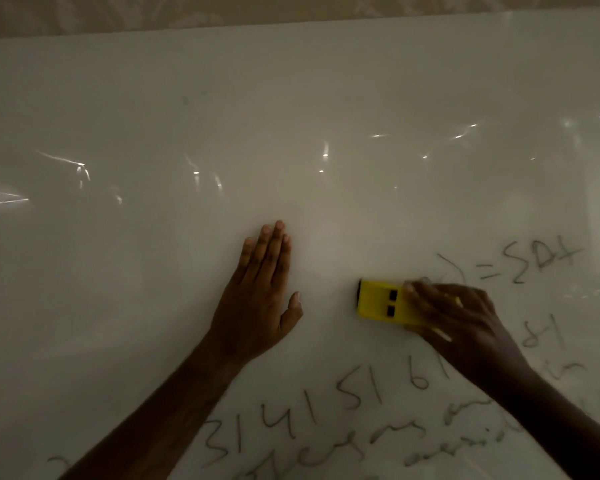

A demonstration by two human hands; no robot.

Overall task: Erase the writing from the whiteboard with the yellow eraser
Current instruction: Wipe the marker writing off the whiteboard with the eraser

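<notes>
A glossy whiteboard [222, 140] fills nearly the whole view. Dark handwriting [326, 417] of digits and words covers its lower right, and a formula fragment [530, 265] sits at the right. My right hand [458, 320] grips the yellow eraser [381, 301] by its right end and presses it flat on the board, just left of the formula. The eraser has two small black squares on its back. My left hand [260, 299] lies flat on the board to the left of the eraser, fingers straight and together, holding nothing.
The board's top edge [291, 24] runs along the top of the view, with a patterned wall [118, 12] above it. Bright light reflections [326, 157] streak across the board's middle. The upper and left parts of the board carry no writing.
</notes>
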